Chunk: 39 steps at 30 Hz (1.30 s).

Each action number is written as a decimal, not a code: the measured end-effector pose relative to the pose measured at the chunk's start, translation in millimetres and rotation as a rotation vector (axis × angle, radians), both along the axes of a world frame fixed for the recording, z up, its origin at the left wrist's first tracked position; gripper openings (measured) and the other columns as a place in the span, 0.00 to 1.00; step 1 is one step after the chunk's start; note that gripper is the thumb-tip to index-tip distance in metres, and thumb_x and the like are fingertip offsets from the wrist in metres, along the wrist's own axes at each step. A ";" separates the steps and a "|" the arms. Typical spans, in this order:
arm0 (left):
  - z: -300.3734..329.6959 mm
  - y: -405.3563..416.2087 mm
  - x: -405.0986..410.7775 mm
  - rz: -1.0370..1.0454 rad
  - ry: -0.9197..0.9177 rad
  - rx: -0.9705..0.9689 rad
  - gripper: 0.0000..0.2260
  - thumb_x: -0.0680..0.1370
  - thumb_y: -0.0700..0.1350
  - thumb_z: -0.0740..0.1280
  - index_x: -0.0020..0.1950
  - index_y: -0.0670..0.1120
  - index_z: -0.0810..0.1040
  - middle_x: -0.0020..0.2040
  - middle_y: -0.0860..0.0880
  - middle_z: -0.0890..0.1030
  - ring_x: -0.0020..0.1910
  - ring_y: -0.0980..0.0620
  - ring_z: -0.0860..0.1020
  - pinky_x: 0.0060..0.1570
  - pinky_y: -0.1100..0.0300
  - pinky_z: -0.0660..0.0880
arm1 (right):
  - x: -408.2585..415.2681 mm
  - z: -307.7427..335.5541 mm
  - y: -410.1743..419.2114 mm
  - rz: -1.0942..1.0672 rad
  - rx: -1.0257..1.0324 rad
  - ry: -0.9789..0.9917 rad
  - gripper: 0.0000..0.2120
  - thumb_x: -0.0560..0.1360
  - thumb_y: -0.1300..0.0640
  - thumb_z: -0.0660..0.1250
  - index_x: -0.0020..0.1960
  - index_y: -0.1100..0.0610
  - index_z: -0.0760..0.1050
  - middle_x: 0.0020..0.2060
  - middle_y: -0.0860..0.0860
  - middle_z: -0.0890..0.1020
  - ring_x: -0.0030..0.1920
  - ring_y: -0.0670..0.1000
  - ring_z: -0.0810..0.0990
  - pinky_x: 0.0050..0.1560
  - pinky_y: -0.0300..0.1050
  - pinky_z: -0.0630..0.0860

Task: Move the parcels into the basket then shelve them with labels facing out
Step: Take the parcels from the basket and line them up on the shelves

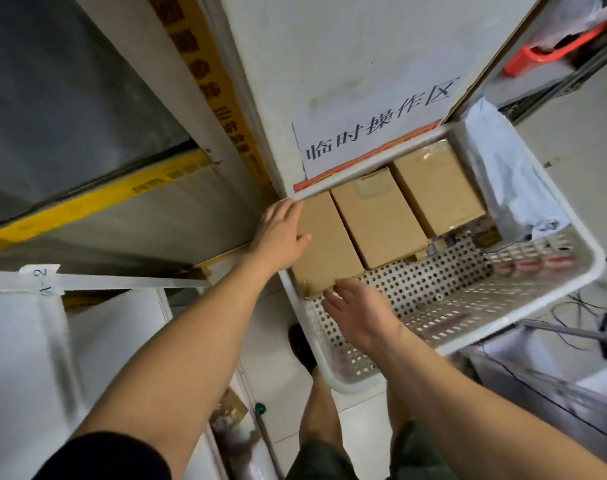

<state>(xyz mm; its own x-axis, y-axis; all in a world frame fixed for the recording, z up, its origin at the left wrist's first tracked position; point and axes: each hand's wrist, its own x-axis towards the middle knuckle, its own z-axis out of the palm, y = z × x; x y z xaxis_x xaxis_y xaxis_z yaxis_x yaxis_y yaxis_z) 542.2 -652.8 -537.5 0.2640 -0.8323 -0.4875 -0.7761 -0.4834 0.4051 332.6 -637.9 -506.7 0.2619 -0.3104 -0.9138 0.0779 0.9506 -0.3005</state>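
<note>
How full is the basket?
Partly full: three cardboard boxes line the far side of the white basket; its near perforated floor is bare.

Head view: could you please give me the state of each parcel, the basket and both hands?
White perforated plastic basket: holds three boxes side by side along its far side.
Leftmost brown cardboard box: in the basket, held at two sides.
Middle brown cardboard box: in the basket, untouched.
Rightmost taped brown cardboard box: in the basket, untouched.
Left hand: fingers straight, pressing the leftmost box's left side.
Right hand: fingers touching that box's near end.
</note>
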 end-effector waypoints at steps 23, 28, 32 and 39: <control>199.3 47.0 -45.6 0.234 0.311 -0.517 0.18 0.73 0.46 0.81 0.54 0.62 0.79 0.83 0.54 0.61 0.76 0.60 0.64 0.73 0.58 0.67 | -55.7 111.6 -29.1 -0.131 0.170 -0.352 0.49 0.74 0.30 0.71 0.78 0.62 0.59 0.70 0.71 0.72 0.67 0.76 0.74 0.66 0.82 0.69; 240.2 57.4 -57.4 0.222 0.212 -0.439 0.24 0.71 0.47 0.82 0.61 0.59 0.76 0.86 0.53 0.51 0.81 0.53 0.53 0.75 0.52 0.63 | -54.2 130.0 -61.8 -0.042 0.122 -0.378 0.41 0.75 0.39 0.76 0.74 0.65 0.67 0.71 0.69 0.71 0.68 0.74 0.74 0.64 0.78 0.73; 263.4 60.4 -76.8 0.279 0.141 -0.361 0.54 0.69 0.52 0.84 0.85 0.55 0.53 0.83 0.53 0.56 0.77 0.57 0.50 0.78 0.55 0.54 | -62.6 136.8 -81.6 0.040 0.088 -0.449 0.35 0.76 0.50 0.77 0.75 0.67 0.68 0.72 0.67 0.72 0.69 0.74 0.75 0.68 0.75 0.72; 239.4 75.9 -126.5 0.188 -0.377 -0.579 0.52 0.63 0.60 0.81 0.83 0.47 0.63 0.76 0.52 0.68 0.68 0.46 0.63 0.74 0.50 0.66 | -73.6 159.8 -117.7 0.383 -0.016 -0.346 0.34 0.78 0.46 0.74 0.73 0.67 0.69 0.68 0.67 0.77 0.66 0.66 0.80 0.60 0.63 0.83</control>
